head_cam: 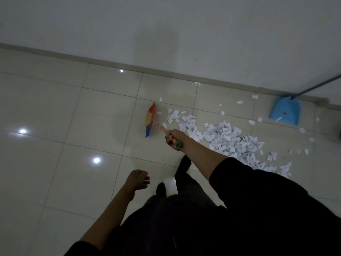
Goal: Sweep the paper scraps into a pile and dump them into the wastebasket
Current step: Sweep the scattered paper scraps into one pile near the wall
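I stand on a glossy tiled floor point(55, 111) in dim light, my right hand point(174, 136) wrapped around the orange handle of a small broom point(150, 120), fingers curled tight near the handle's green end cap. The broom's head, banded in red, yellow and blue, stands at the left edge of the mess, its bristles set on the tile just beside the nearest scraps. The white paper scraps point(228, 139) lie in a loose heap to the right of my arm, thinning out into stray bits toward the wall point(203, 34) and the baseboard. A blue dustpan point(285, 111) sits on the floor near the wall, well apart from the broom, with its long grey handle rising off to the upper right; a scrap or two rest on its lip. My left hand point(138, 180) hangs free over bare tile, fingers loosely curled and holding nothing. My dark sleeves, trousers and one dark shoe point(160, 188) fill the bottom of the view. Ceiling lights reflect as bright spots on the tiles.
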### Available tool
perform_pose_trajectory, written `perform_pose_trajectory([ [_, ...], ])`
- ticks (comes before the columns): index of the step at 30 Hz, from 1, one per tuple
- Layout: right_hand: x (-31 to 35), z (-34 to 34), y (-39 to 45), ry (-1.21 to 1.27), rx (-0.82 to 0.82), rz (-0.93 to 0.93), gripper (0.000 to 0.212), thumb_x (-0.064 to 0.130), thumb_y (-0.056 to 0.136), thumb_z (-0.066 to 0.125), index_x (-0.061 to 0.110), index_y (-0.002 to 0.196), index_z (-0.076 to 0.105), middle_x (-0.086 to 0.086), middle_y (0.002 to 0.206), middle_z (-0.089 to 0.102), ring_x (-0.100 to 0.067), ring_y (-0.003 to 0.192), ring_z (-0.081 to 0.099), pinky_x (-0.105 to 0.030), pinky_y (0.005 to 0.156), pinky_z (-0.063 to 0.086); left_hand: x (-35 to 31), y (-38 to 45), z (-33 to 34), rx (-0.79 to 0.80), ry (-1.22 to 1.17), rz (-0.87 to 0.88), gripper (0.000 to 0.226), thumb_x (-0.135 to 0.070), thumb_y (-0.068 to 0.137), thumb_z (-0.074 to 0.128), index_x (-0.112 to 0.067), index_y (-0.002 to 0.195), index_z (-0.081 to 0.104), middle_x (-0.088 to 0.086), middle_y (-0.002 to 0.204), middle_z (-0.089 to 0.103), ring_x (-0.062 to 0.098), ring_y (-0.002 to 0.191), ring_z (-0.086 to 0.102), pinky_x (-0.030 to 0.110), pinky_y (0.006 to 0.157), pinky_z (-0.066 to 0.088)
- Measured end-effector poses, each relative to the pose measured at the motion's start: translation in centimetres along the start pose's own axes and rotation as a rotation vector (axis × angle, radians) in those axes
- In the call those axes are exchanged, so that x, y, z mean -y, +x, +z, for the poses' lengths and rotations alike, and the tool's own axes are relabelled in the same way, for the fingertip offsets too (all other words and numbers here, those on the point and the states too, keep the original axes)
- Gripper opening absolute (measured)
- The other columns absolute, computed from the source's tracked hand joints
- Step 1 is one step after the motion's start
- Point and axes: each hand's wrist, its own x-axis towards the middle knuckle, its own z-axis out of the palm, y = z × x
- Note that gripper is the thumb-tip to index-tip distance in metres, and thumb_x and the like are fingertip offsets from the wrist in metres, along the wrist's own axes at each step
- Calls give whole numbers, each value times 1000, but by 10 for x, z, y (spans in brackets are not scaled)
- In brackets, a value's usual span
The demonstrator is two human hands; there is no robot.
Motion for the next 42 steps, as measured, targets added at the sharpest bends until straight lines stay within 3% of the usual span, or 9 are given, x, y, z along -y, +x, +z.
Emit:
perform_pose_trajectory([
  [5, 20, -48, -6, 63, -122, -36, 24, 4, 100, 28, 4, 122, 38, -3, 65, 38, -5, 32, 37, -16, 30, 33, -22, 12, -2, 8, 0, -23, 12, -9, 96, 51, 0, 100, 57, 16, 89, 63, 23, 72, 61, 31, 64, 53],
  [9, 24, -93, -25, 213, -223, -106, 15, 3, 101, 26, 6, 104, 40, -3, 66, 33, -5, 30, 37, -16, 28, 31, -58, 32, 5, 41, 71, -8, 15, -7, 94, 51, 5, 98, 60, 15, 84, 65, 22, 68, 61, 29, 58, 51],
  [13, 21, -128, -44, 319, -434, -147, 15, 4, 101, 27, 8, 109, 39, -3, 65, 35, -7, 34, 37, -16, 29, 31, -110, 48, 16, 159, 140, 6, 13, -3, 94, 48, -2, 83, 54, 13, 73, 56, 20, 59, 53, 24, 49, 45],
  [16, 23, -143, -53, 378, -600, -148, 13, 5, 100, 30, 8, 96, 42, -3, 64, 34, -8, 28, 35, -13, 29, 29, -151, 60, 13, 257, 227, 49, 13, -1, 91, 45, -7, 81, 47, 12, 70, 48, 19, 54, 47, 24, 48, 39],
  [19, 22, -139, -54, 286, -792, -131, 12, 9, 97, 40, 8, 87, 46, -5, 60, 39, -11, 36, 35, -14, 33, 28, -197, 81, 1, 265, 356, 128, 5, -4, 92, 48, -5, 87, 50, 13, 75, 55, 18, 56, 52, 23, 48, 43],
  [22, 24, -126, -58, 299, -842, -212, 9, 4, 96, 42, 9, 88, 44, -9, 60, 41, -10, 27, 36, -15, 33, 30, -239, 102, -11, 259, 450, 198, 12, -11, 94, 53, 0, 95, 58, 15, 87, 64, 18, 65, 60, 24, 54, 50],
  [26, 26, -85, -71, 279, -787, -245, 7, 0, 96, 41, 5, 101, 42, -9, 62, 40, -8, 28, 37, -15, 33, 31, -277, 123, -23, 288, 509, 241, 13, -11, 95, 52, 0, 96, 57, 14, 87, 63, 20, 71, 61, 25, 57, 50],
  [32, 54, 6, -104, 296, -596, -265, 22, -4, 93, 35, 10, 77, 40, -7, 61, 37, -5, 27, 32, -12, 30, 26, -299, 136, -29, 338, 574, 222, 12, -11, 94, 52, 0, 96, 57, 13, 85, 63, 20, 71, 62, 26, 56, 50],
  [42, 86, 93, -44, 287, -199, -97, 17, 2, 94, 35, 10, 81, 41, -1, 55, 38, -4, 31, 29, -14, 27, 25, -318, 149, -63, 310, 586, 169, 17, -11, 92, 54, 2, 102, 59, 13, 87, 65, 22, 73, 64, 28, 57, 52],
])
